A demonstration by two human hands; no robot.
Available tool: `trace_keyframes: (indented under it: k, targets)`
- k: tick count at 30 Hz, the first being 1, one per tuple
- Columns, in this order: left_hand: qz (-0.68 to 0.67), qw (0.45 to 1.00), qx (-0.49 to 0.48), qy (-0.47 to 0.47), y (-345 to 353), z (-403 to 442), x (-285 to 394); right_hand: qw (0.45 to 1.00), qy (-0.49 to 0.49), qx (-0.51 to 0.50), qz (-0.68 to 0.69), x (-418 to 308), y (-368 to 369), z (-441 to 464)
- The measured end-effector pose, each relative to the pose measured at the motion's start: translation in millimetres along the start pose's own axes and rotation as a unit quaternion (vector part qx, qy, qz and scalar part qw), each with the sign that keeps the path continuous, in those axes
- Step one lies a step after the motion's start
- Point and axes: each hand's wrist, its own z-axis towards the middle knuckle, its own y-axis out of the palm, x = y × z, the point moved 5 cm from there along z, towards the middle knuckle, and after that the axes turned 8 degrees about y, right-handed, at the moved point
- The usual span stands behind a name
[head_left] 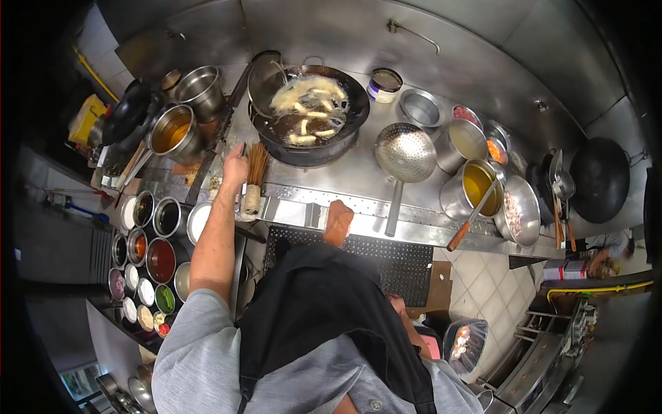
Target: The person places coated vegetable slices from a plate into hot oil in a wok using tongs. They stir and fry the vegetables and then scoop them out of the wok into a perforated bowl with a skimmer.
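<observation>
Fried pieces lie in bubbling oil inside a black wok (357, 114) on the steel stove. A wire-mesh skimmer (265, 86) leans in at the wok's left rim. My left hand (236, 165) is closed at the stove's front left, below the skimmer; a small dark tip shows at its fingers, too small to name. Just right of it lies a bamboo brush (255, 172) with a wrapped handle. My right hand (396, 303) hangs low beside the black apron, mostly hidden, its fingers unclear. A perforated ladle (405, 153) rests on the steel surface right of the wok.
Sauce and ingredient pots (161, 261) stand at left, below a pot of orange liquid (172, 131). On the right are a pot of yellow oil (478, 190), a meat bowl (518, 210) and a second wok (600, 181). A lined bin (465, 345) stands below right.
</observation>
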Motion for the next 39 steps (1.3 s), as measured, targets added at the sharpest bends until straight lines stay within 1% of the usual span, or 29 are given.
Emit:
trace_keyframes:
  k: [1,2,5,8,9,11,12,15,17,18,21,22,23,24,26,27,29,30,33,35,36,37,38,39]
  targets:
    - [-0.078,0.990,-0.054,-0.101,6,-8,13,1.000,0.000,0.000,0.003,4,0,3]
    - [-0.202,0.972,-0.058,-0.103,26,-2,-5,1.000,0.001,0.000,0.007,7,0,7]
    - [-0.273,0.947,-0.069,-0.156,46,-4,14,1.000,-0.021,-0.003,0.000,26,2,15]
    - [-0.298,0.939,-0.093,-0.144,60,1,26,0.997,-0.069,-0.008,-0.016,40,3,22]
    - [-0.302,0.938,-0.098,-0.139,62,2,33,0.997,-0.071,-0.001,0.005,41,4,19]
    - [-0.260,0.952,-0.112,-0.115,62,2,47,0.997,-0.083,-0.003,0.006,41,4,16]
    - [-0.239,0.958,-0.118,-0.103,61,1,53,0.996,-0.092,-0.012,-0.015,40,3,15]
    - [-0.131,0.985,-0.113,0.005,56,6,56,0.991,-0.132,-0.001,-0.021,32,3,8]
    - [-0.107,0.985,-0.113,0.075,46,3,58,0.992,-0.124,0.004,-0.012,26,3,0]
    - [-0.095,0.983,-0.114,0.110,39,0,61,0.995,-0.101,0.000,-0.010,12,1,-12]
    - [-0.060,0.983,-0.108,0.137,9,-12,65,0.996,-0.087,-0.028,0.007,10,3,-9]
    - [-0.010,0.979,-0.066,0.191,-2,-15,67,0.996,-0.090,-0.026,0.002,13,3,-2]
    - [-0.028,0.985,-0.077,0.154,-7,-17,61,0.995,-0.094,-0.024,-0.002,16,3,5]
    - [-0.046,0.988,-0.087,0.117,-21,-23,69,0.995,-0.095,-0.008,-0.019,17,1,10]
    - [-0.063,0.991,-0.107,0.047,-39,-24,72,0.999,-0.040,0.021,-0.015,8,-3,4]
    - [-0.054,0.992,-0.094,0.062,-45,-21,68,0.999,0.017,0.033,0.007,-26,-6,-27]
    - [-0.034,0.993,-0.065,0.092,-55,-16,61,0.995,0.082,0.042,0.026,-45,-9,-43]
    - [-0.038,0.995,-0.066,0.069,-60,-16,63,0.995,0.091,0.038,0.024,-43,-9,-37]
    - [-0.066,0.993,-0.033,0.092,-64,-11,45,0.996,0.086,0.035,0.005,-49,-10,-34]
    - [-0.007,0.990,-0.010,0.140,-64,-9,25,0.998,0.062,0.028,-0.011,-45,-10,-24]
    - [0.022,0.986,0.000,0.163,-64,-9,21,0.999,0.045,0.021,-0.019,-30,-9,-6]
    - [0.012,0.995,-0.030,0.090,-66,-17,32,0.999,0.029,0.012,-0.031,-14,-8,13]
    - [0.002,0.998,-0.061,0.017,-73,-33,60,0.999,0.013,0.004,-0.041,2,-8,31]
    - [-0.007,0.994,-0.091,-0.056,-75,-44,73,0.999,-0.001,-0.005,-0.054,2,-6,32]
